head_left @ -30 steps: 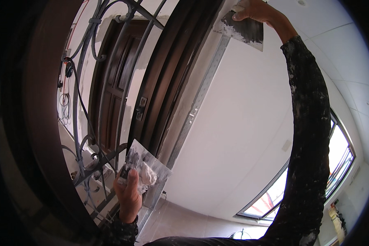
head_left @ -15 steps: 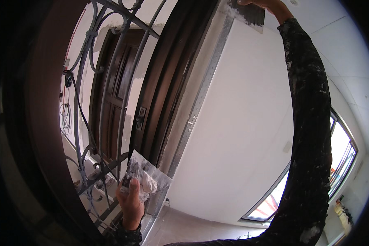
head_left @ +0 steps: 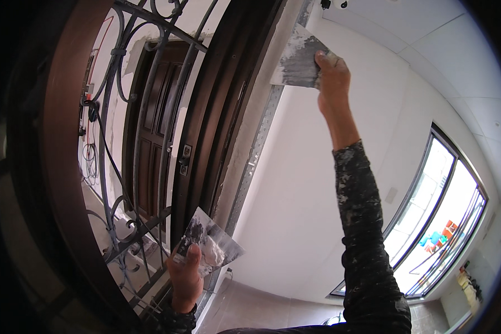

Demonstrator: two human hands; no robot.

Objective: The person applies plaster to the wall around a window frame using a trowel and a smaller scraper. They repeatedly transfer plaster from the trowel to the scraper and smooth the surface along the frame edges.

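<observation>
My right hand (head_left: 335,75) is raised high, gripping a wide putty knife (head_left: 301,61) smeared with white plaster. The blade lies against the narrow strip of wall beside the dark wooden door frame (head_left: 220,106), over the upper part of a perforated metal corner bead (head_left: 256,150). Lower down, my left hand (head_left: 186,281) holds a second putty knife (head_left: 209,239), its thumb pressed on top. A lump of white plaster (head_left: 212,253) sits on that blade. Each hand's fingers are partly hidden behind the blade it holds.
A wrought-iron grille (head_left: 117,100) stands close on the left, with a brown panelled door (head_left: 158,131) beyond it. Right of the corner bead runs a smooth white wall (head_left: 312,183). A sliding window (head_left: 437,211) is at the right, above the tiled floor (head_left: 261,306).
My right hand and its putty knife have come down and to the left along the wall edge. The left putty knife has shifted slightly right and down in view.
</observation>
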